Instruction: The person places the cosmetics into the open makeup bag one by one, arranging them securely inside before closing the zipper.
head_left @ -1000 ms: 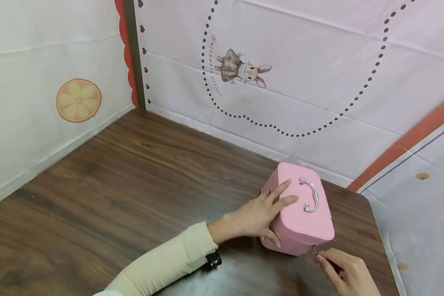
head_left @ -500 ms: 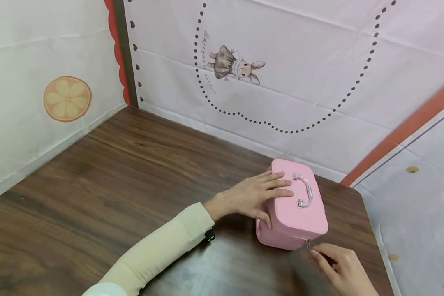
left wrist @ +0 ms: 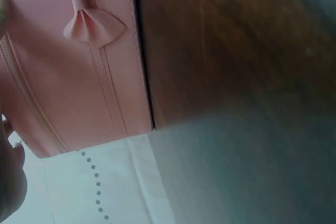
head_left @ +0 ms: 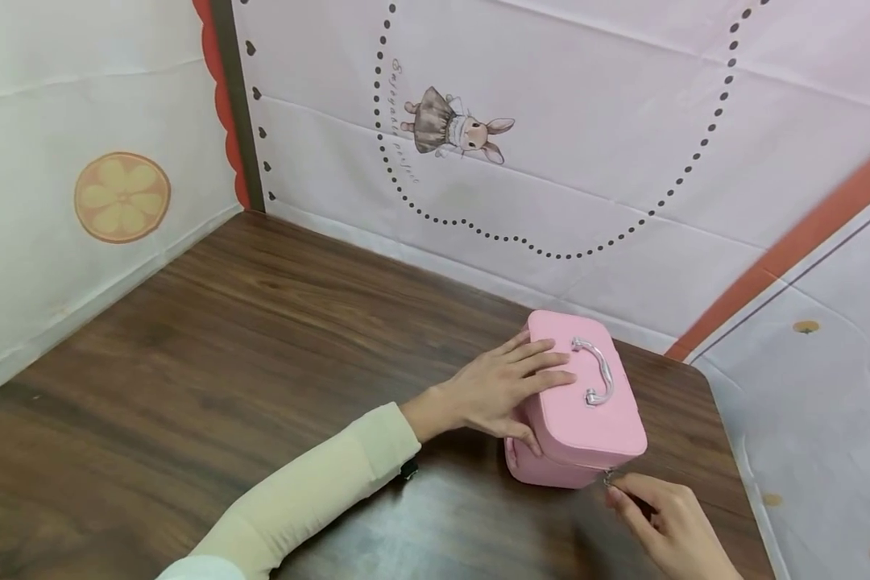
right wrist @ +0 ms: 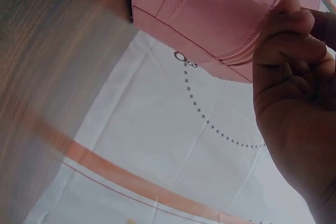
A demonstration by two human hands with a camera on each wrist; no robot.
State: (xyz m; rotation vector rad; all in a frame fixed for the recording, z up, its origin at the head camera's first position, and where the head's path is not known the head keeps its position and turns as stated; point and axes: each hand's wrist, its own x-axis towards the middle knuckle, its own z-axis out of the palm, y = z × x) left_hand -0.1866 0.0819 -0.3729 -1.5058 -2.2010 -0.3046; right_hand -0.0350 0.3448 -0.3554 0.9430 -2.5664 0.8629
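Note:
A pink zippered cosmetic case stands on the table, its lid lying closed with a silver handle on top. My left hand rests on it, fingers spread straight over the lid's edge and thumb down along the side. At the near right corner my right hand pinches a small metal zipper pull between thumb and index finger. In the left wrist view, a bow decorates the case's side, below the zipper line. In the right wrist view, a metal ring with a short chain hangs from the case's far side.
The dark wooden table extends far to the left. Printed cloth walls close it in at the back and both sides, with the case near the back wall and the table's right edge.
The head view has shifted slightly. My left hand's fingers have moved closer together and its thumb higher on the side. My right hand keeps its pinch, now closer to the case's corner.

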